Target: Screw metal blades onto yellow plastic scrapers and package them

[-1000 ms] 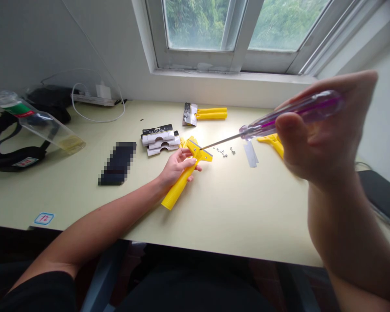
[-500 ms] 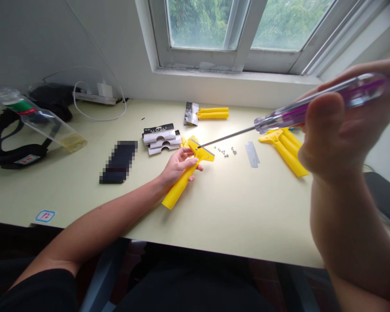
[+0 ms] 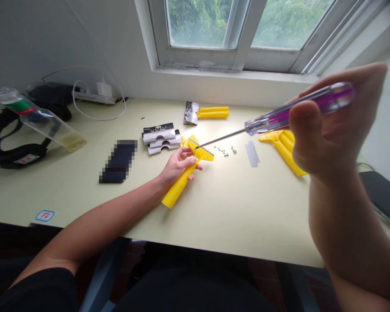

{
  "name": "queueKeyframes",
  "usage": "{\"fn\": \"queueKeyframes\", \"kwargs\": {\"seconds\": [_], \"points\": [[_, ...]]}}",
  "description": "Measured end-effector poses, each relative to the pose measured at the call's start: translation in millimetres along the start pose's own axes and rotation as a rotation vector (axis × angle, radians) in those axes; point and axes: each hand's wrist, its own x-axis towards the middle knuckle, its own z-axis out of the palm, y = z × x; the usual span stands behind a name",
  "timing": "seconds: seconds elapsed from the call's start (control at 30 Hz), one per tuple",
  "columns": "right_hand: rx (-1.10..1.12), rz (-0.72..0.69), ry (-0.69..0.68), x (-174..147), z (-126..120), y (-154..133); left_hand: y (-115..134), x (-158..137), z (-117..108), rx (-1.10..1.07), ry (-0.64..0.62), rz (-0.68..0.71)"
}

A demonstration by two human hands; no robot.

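Note:
A yellow scraper (image 3: 178,186) lies tilted in my left hand (image 3: 178,167), whose fingers close round it just below the head. My right hand (image 3: 331,130) grips a screwdriver (image 3: 273,121) by its clear and purple handle, high at the right. The screwdriver's tip meets the left part of the scraper head, at what looks like a screw hole. Several small screws (image 3: 223,151) lie to the right of the head. Beyond them are thin flat metal blades (image 3: 252,154). More yellow scrapers (image 3: 287,151) rest partly behind my right hand.
White and black card sleeves (image 3: 161,138) lie behind my left hand. Packaged yellow handles (image 3: 212,112) sit near the window. A blurred-out dark rectangle (image 3: 118,161), a tilted plastic bottle (image 3: 45,121) and a black strap (image 3: 16,151) are at the left. A dark flat device (image 3: 380,190) is at the right edge.
My right hand and the screwdriver handle have shifted left and slightly down. The tip stays on the scraper head, and my left hand has hardly moved.

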Motion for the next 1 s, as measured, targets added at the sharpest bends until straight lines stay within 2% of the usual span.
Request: {"fn": "queueKeyframes", "kwargs": {"seconds": [0.1, 0.23, 0.3, 0.4, 0.43, 0.47, 0.57, 0.63, 0.7, 0.77, 0.83, 0.87, 0.97, 1.0], "points": [[0.094, -0.015, -0.162, 0, -11, 0, 0, 0, -1, -0.001, 0.017, -0.008], [0.164, 0.086, -0.341, 3, -22, -13, -1, 1, -3, 0.012, 0.021, 0.013], [0.125, 0.097, -0.304, 4, -22, -20, -1, 2, -4, 0.028, 0.012, 0.045], [-0.089, 0.106, -0.087, 4, -17, -23, -4, 3, -4, 0.055, 0.003, 0.095], [-0.145, 0.137, -0.066, 4, -15, -22, -5, 3, -5, 0.058, 0.006, 0.103], [-0.150, 0.168, -0.105, 3, -14, -19, -5, 4, -5, 0.058, 0.011, 0.106], [0.063, 0.190, -0.362, 3, -15, -13, -7, 4, -6, 0.051, 0.023, 0.104], [0.030, 0.165, -0.326, 4, -19, -11, -8, 4, -6, 0.054, 0.022, 0.113], [-0.165, 0.172, -0.226, 5, -24, -12, -8, 4, -5, 0.063, 0.021, 0.123], [-0.213, 0.166, -0.292, 7, -28, -13, -8, 4, -5, 0.071, 0.035, 0.129], [-0.101, 0.163, -0.439, 7, -31, -13, -8, 3, -5, 0.074, 0.054, 0.135], [-0.098, 0.166, -0.447, 7, -32, -12, -8, 3, -4, 0.075, 0.061, 0.141], [-0.220, 0.215, -0.345, 7, -33, -8, -8, 3, -3, 0.089, 0.080, 0.174], [-0.202, 0.210, -0.367, 7, -34, -6, -8, 2, -3, 0.096, 0.092, 0.186]]}}
